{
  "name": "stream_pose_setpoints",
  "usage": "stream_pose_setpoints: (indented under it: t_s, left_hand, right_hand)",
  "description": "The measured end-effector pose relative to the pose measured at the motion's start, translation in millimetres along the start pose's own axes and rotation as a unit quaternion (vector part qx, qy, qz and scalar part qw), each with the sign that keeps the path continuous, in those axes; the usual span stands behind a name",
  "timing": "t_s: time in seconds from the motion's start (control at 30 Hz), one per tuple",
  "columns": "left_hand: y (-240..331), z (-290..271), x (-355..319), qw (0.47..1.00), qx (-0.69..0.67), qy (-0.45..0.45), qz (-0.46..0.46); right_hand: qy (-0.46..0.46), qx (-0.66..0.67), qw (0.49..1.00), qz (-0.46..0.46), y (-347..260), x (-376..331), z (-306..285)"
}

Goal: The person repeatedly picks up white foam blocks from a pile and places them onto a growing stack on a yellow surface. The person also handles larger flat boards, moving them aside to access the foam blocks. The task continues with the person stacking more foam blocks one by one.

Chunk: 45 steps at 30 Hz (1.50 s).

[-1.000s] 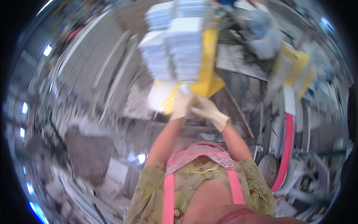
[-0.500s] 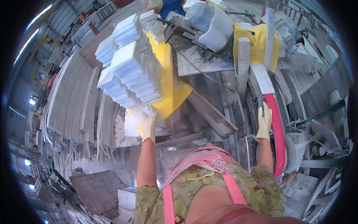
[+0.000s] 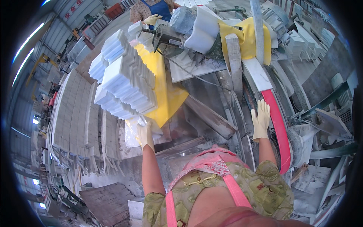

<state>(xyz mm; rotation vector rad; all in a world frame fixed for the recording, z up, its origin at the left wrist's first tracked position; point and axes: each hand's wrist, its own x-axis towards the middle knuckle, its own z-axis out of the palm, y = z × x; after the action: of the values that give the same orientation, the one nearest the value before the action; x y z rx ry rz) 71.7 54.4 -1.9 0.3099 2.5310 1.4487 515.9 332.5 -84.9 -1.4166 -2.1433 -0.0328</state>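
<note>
Far to the left, long pale stone slabs (image 3: 77, 113) stand in rows on edge. Just right of them, a stack of white cut stone strips (image 3: 124, 81) lies tilted on a yellow platform (image 3: 166, 90). The person's left hand (image 3: 145, 135), in a pale glove, presses flat with fingers spread against a white stone slab (image 3: 132, 132) at the near end of that stack, at the platform's lower corner; the fingers are not curled around anything that I can see. Right of the platform, a grey dusty machine bed (image 3: 211, 113) runs away from the person, with a grey motor (image 3: 183, 19) and a yellow guard (image 3: 245, 36) at its far end. A co-worker's gloved hand (image 3: 151, 19) shows at the far side, near the top of the stack. The person's right hand (image 3: 261, 120), also gloved, lies open with fingers straight, resting against the curved red rail (image 3: 280, 128) on the right. Beyond it lie broken grey stone offcuts (image 3: 325, 125).
</note>
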Motion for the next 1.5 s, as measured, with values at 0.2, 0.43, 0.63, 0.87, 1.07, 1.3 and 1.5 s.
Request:
stream_pose_setpoints:
  t_s: [0.2,0.43,0.63,0.87,1.07,1.3,1.5]
  left_hand:
    - [-10,3,9,1.0,0.017,0.003,0.011]
    - [-7,2,8,1.0,0.02,0.0,-0.015]
    - [-14,1,11,0.999,0.043,0.004,-0.009]
    - [-19,5,18,1.0,-0.001,-0.005,-0.014]
    - [-3,1,4,1.0,-0.005,-0.007,-0.022]
    - [11,-2,-9,1.0,-0.009,-0.014,-0.021]
    - [16,-3,-13,0.998,-0.044,-0.018,-0.028]
  right_hand:
    - [-0.009,0.019,1.0,0.014,-1,0,1]
    - [-0.01,0.014,1.0,0.014,-3,1,-3]
    - [-0.001,0.012,1.0,0.017,-4,2,0]
    - [-0.003,0.011,1.0,0.011,-4,1,-1]
    - [-0.006,0.015,1.0,0.013,-5,2,-2]
    - [-0.011,0.019,1.0,0.014,-5,2,-4]
    - [-0.008,0.028,0.999,0.016,-9,3,-7]
